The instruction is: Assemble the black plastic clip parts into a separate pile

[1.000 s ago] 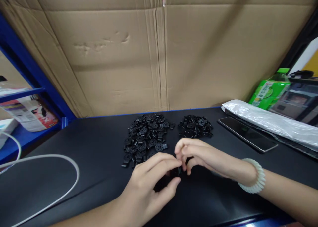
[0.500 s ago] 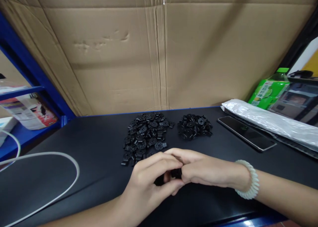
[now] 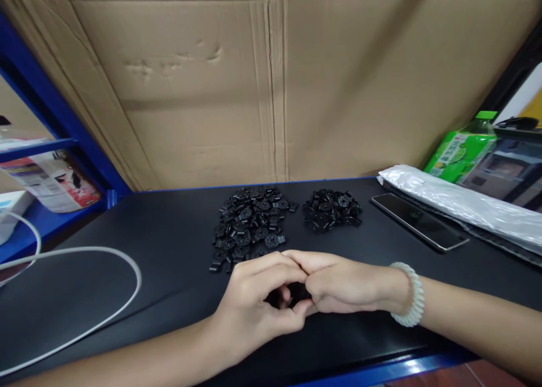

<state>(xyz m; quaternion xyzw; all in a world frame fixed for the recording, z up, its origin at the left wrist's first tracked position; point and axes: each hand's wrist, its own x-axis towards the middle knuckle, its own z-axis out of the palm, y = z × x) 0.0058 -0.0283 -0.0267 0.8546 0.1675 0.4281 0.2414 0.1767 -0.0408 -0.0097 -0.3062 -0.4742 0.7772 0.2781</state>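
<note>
My left hand (image 3: 258, 299) and my right hand (image 3: 342, 285) meet fingertip to fingertip low over the black table (image 3: 161, 234). Both pinch a small black plastic part (image 3: 297, 292), mostly hidden between the fingers. A white beaded bracelet (image 3: 409, 295) circles my right wrist. Just beyond the hands lies a large pile of black plastic parts (image 3: 249, 223). A smaller pile of the same parts (image 3: 331, 209) sits to its right.
A dark phone (image 3: 419, 222) lies at the right, beside a long silvery plastic bag (image 3: 461, 206) and a green bottle (image 3: 461, 149). A white cable (image 3: 84, 251) loops over the left of the table. Cardboard (image 3: 271, 82) walls the back; a blue shelf (image 3: 46, 206) stands left.
My right hand drew back toward me and closed against my left hand. Both hands now press together around the small part.
</note>
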